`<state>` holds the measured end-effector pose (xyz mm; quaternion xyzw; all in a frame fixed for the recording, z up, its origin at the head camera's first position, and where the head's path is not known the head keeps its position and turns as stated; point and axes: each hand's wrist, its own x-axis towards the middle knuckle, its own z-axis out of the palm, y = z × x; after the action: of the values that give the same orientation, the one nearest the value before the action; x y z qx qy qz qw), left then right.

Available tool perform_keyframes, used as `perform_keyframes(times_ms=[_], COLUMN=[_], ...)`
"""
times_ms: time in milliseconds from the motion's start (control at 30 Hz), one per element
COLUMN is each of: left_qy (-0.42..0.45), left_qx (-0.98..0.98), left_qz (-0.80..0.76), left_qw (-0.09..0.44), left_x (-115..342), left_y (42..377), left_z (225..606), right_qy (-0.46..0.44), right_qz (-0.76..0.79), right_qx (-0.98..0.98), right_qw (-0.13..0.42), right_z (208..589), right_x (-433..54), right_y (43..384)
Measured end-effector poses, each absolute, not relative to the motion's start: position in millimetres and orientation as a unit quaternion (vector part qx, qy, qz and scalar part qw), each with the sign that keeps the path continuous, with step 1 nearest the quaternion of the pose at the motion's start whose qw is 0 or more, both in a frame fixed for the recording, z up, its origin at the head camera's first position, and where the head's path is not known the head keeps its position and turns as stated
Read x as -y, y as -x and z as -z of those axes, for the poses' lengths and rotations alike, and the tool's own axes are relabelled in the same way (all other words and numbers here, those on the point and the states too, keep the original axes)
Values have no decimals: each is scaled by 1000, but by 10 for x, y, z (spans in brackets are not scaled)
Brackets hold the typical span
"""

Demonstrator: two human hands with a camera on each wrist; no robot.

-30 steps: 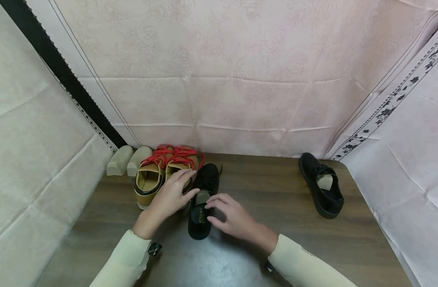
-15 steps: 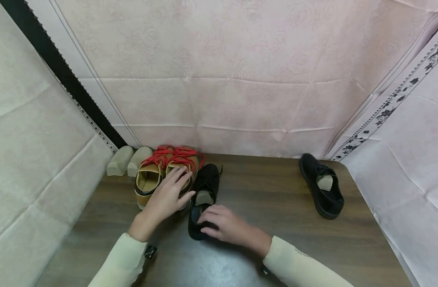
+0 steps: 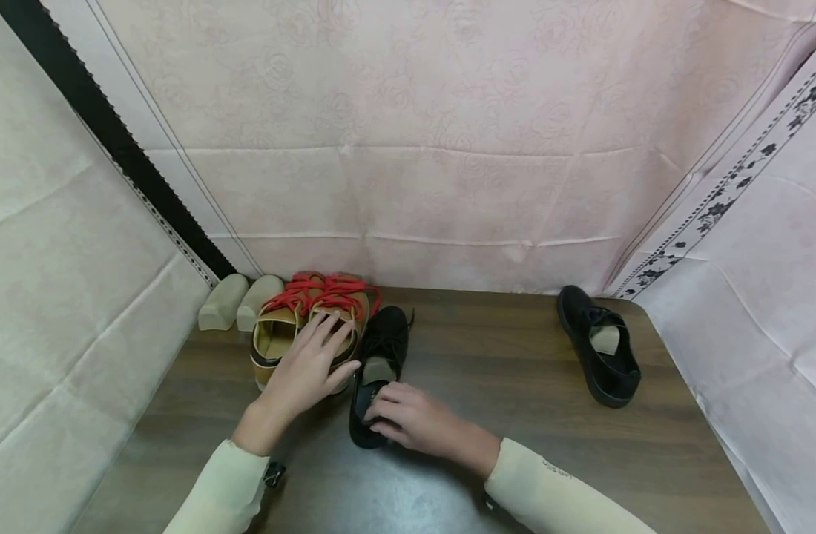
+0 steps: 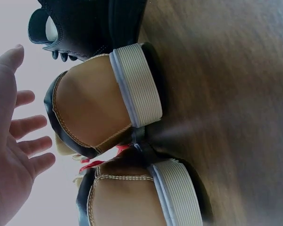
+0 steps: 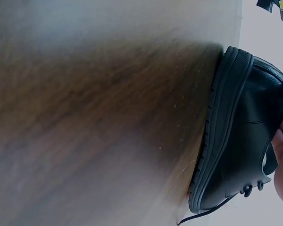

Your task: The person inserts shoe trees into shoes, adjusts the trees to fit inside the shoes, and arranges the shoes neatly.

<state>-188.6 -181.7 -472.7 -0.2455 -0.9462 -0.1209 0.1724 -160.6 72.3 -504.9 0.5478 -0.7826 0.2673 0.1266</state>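
Observation:
A black lace-up shoe (image 3: 385, 337) stands on the wooden surface, toe toward the back. My right hand (image 3: 408, 421) grips the rim of its opening near the heel, fingers curled over the edge; the right wrist view shows the thumb and fingers at the rim of the black shoe (image 5: 245, 117). Just left of it is a pair of tan shoes with red laces (image 3: 274, 340). My left hand (image 3: 308, 371), fingers spread, hovers above the right-hand tan shoe. A gap shows between the left hand (image 4: 9, 141) and the tan shoe (image 4: 92, 101) in the left wrist view.
Another black shoe (image 3: 598, 348) with a pale insert stands far to the right, slightly angled. Two pale grey rounded blocks (image 3: 224, 302) sit left of the tan pair. Pale patterned sheets (image 3: 448, 185) rise at the back and both sides.
My right hand has moved down and left from over the black shoe's opening to its heel rim. My left hand has drifted slightly left and down, fingers spread. The shoes stay put.

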Motion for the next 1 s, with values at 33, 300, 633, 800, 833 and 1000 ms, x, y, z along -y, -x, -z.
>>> perform_keyframes(times_ms=[33,300,633,800,833,1000], left_qy=[244,237,242,241,241,240], left_qx=[947,949,946,948,948,949], left_qz=[120,122,125,122,121,119], left_qw=[172,166,172,170,170,166], left_x=[1820,1835,1821,1819,1819,1821], left_y=[1883,1872,1892,1902,1905,1912], left_z=[4729,4738,4731,4729,4730,4727], right_qy=[-549,-549,-553,-548,-547,-546], right_qz=[-268,-273,-288,-292,-291,-288], right_qx=[781,778,769,773,774,774], right_qw=[127,135,140,132,131,139], right_z=[5055,5086,5062,5050,5053,5076], right_x=[-718,-699,-722,-759,-770,-833], right_y=[1608,1605,1627,1638,1641,1653])
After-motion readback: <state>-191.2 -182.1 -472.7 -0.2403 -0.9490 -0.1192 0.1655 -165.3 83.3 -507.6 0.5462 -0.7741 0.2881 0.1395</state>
